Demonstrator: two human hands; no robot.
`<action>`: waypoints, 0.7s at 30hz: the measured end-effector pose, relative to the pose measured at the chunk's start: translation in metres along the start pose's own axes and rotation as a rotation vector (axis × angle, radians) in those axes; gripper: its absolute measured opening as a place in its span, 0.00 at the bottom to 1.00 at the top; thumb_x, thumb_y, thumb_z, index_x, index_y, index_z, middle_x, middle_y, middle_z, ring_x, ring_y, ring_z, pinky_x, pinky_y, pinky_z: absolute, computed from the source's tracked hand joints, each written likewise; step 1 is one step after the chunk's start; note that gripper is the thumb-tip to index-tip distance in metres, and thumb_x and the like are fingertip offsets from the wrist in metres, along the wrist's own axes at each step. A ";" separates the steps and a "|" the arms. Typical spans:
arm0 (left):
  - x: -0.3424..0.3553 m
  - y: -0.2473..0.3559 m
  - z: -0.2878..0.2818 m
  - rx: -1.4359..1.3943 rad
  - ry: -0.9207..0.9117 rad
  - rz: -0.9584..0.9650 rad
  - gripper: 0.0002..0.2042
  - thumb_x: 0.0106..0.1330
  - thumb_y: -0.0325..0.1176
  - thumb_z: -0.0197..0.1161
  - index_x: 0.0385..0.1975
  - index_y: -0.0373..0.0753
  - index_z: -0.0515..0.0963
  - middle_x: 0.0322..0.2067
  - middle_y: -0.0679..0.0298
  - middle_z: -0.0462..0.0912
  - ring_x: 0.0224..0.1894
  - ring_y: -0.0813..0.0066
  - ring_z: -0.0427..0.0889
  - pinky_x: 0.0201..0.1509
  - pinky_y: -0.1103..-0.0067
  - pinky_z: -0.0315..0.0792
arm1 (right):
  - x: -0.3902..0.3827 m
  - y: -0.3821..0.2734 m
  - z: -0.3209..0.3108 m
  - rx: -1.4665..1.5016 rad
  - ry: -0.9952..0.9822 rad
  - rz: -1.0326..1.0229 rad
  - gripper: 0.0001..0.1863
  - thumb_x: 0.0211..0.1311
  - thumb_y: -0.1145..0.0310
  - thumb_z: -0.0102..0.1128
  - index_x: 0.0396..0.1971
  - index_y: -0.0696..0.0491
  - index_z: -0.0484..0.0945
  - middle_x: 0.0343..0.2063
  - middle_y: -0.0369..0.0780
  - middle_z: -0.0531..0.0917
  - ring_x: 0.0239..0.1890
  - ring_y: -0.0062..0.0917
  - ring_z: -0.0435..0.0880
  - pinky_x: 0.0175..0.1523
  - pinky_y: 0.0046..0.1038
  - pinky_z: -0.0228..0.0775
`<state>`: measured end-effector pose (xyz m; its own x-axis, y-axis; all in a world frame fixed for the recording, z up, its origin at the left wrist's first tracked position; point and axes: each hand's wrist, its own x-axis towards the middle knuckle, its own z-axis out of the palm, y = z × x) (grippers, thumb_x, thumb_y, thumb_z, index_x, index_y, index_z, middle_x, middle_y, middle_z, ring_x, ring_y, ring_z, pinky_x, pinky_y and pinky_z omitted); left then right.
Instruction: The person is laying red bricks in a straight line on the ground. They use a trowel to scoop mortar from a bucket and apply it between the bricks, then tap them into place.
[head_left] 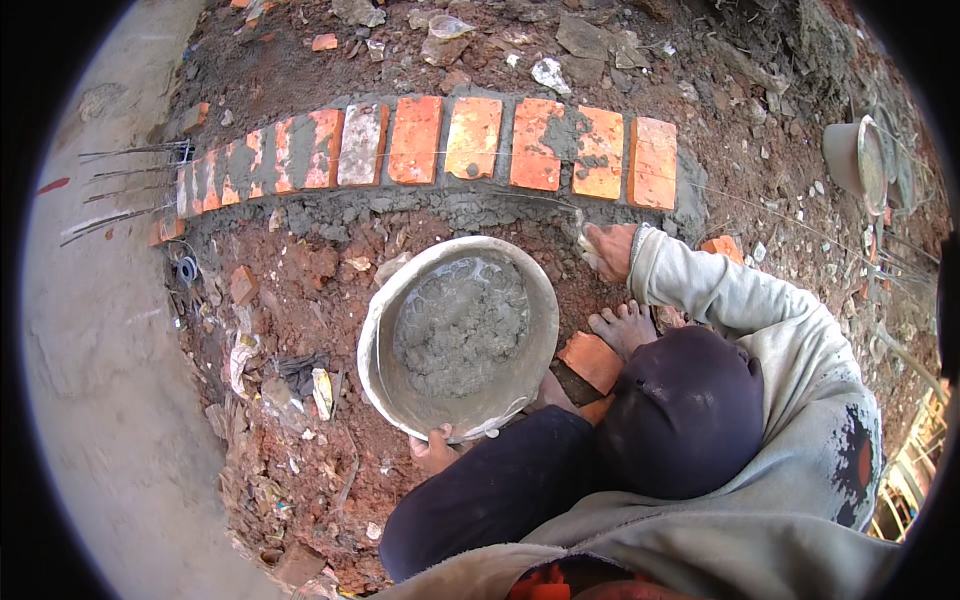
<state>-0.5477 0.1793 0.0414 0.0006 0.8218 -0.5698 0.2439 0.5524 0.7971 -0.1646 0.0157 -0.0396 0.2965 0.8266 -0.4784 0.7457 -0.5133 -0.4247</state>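
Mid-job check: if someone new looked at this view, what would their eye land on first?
Probably the row of orange bricks, bedded in grey mortar across the upper middle. Next comes the big pale bucket of wet grey mix at the centre, with the left hand holding its near rim. Then the right hand, gripping a pale-handled tool just below the row's right part.

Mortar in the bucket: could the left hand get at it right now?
Probably yes: the left hand is at the near rim of the open bucket, and nothing covers the mortar inside.
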 end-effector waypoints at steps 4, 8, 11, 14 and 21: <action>-0.002 -0.005 -0.005 0.026 -0.017 0.060 0.23 0.45 0.23 0.58 0.46 0.28 0.73 0.39 0.60 0.79 0.38 0.70 0.76 0.47 0.77 0.70 | 0.033 -0.025 -0.003 0.010 0.085 -0.021 0.21 0.63 0.62 0.52 0.46 0.64 0.68 0.22 0.52 0.81 0.29 0.51 0.83 0.32 0.47 0.75; -0.001 -0.012 -0.007 0.037 0.025 0.121 0.23 0.44 0.23 0.57 0.45 0.26 0.72 0.38 0.58 0.79 0.35 0.69 0.77 0.43 0.75 0.72 | 0.066 -0.050 -0.012 0.023 -0.101 -0.063 0.18 0.59 0.64 0.55 0.42 0.64 0.72 0.28 0.55 0.83 0.35 0.50 0.84 0.39 0.46 0.77; -0.002 -0.014 -0.009 0.074 -0.001 0.110 0.23 0.44 0.25 0.58 0.44 0.26 0.72 0.37 0.58 0.79 0.35 0.69 0.78 0.42 0.76 0.72 | 0.098 -0.062 -0.023 -0.004 0.023 -0.065 0.21 0.62 0.55 0.53 0.42 0.60 0.72 0.25 0.54 0.82 0.31 0.52 0.84 0.36 0.48 0.76; -0.002 -0.014 -0.011 0.058 -0.035 0.136 0.23 0.44 0.26 0.58 0.43 0.26 0.73 0.36 0.58 0.80 0.34 0.69 0.78 0.41 0.76 0.72 | 0.133 -0.079 -0.034 0.030 0.003 -0.192 0.21 0.59 0.56 0.58 0.41 0.60 0.73 0.28 0.55 0.83 0.35 0.50 0.84 0.41 0.47 0.77; 0.004 -0.031 -0.030 0.128 -0.059 0.153 0.21 0.43 0.26 0.59 0.42 0.27 0.73 0.38 0.58 0.79 0.37 0.69 0.77 0.45 0.74 0.71 | 0.178 -0.111 -0.040 0.036 -0.069 -0.327 0.17 0.55 0.65 0.57 0.40 0.62 0.76 0.35 0.54 0.84 0.39 0.50 0.84 0.45 0.44 0.77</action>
<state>-0.5846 0.1698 0.0207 0.1030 0.8832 -0.4576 0.3580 0.3964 0.8454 -0.1707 0.2296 -0.0464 0.0034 0.9319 -0.3627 0.7730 -0.2325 -0.5903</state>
